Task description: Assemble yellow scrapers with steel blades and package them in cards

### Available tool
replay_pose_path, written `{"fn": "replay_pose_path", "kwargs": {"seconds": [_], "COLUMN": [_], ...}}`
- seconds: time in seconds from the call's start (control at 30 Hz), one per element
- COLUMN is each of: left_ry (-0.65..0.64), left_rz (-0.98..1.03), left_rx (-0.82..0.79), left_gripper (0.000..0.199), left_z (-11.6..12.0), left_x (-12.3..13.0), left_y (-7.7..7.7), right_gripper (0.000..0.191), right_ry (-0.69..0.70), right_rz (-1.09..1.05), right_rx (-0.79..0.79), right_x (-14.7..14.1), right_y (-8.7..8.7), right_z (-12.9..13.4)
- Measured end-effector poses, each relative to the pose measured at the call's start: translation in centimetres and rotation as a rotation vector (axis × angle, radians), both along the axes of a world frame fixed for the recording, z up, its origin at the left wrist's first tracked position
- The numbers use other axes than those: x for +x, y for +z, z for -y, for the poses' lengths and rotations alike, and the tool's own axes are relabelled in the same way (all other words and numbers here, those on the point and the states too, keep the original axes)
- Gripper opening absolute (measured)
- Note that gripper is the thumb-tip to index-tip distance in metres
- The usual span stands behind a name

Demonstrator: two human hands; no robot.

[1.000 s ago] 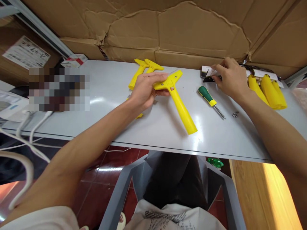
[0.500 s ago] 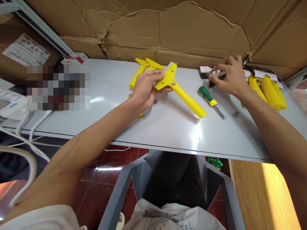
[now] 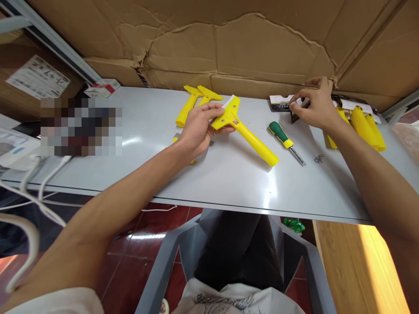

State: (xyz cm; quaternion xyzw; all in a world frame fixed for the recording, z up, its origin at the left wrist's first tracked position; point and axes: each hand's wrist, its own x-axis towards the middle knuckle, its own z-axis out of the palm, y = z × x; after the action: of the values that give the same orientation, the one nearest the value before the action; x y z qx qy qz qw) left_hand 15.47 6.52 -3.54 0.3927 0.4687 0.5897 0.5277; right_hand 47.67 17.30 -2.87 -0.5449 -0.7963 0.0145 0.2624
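Observation:
My left hand [image 3: 199,128] grips a yellow scraper [image 3: 232,114] by its wide head, thumb on top and fingers beneath. The scraper's head has a white strip along its edge and two screws, and its handle slants down to the right. My right hand [image 3: 316,107] is at the back right of the table, its thumb and fingers closed on a small dark box [image 3: 296,115], partly hidden. Beside it lies a black and white packet [image 3: 278,104]. A green and yellow screwdriver [image 3: 281,135] rests between the hands, with several small screws [image 3: 318,159] to its right.
More yellow scrapers [image 3: 190,104] lie behind my left hand, and another yellow piece is partly under it. Several yellow handles [image 3: 368,126] are at the right. Cardboard [image 3: 262,52] stands along the back of the grey table [image 3: 229,187]. White cables [image 3: 49,192] hang at the left.
The view has tilted up slightly. My right hand has shifted a little to the right with the small dark box. My left hand keeps its hold on the scraper.

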Motion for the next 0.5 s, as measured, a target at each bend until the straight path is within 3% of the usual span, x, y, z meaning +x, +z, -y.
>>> {"fn": "replay_pose_path", "kwargs": {"seconds": [0.17, 0.37, 0.5], "left_ry": [0.004, -0.006, -0.02], "left_rz": [0.009, 0.004, 0.005], "left_rx": [0.009, 0.034, 0.017], "left_gripper": [0.007, 0.008, 0.007], "left_z": [-0.1, -0.32, -0.22], "left_x": [0.12, -0.15, -0.01], "left_y": [-0.13, -0.65, -0.52], "right_gripper": [0.013, 0.025, 0.02], "right_ry": [-0.026, -0.046, -0.029], "right_rz": [-0.095, -0.067, -0.026], "right_rx": [-0.054, -0.009, -0.018], "right_x": [0.37, 0.58, 0.81], "right_y": [0.78, 1.03, 0.79], "right_z": [-0.13, 0.22, 0.09]}}
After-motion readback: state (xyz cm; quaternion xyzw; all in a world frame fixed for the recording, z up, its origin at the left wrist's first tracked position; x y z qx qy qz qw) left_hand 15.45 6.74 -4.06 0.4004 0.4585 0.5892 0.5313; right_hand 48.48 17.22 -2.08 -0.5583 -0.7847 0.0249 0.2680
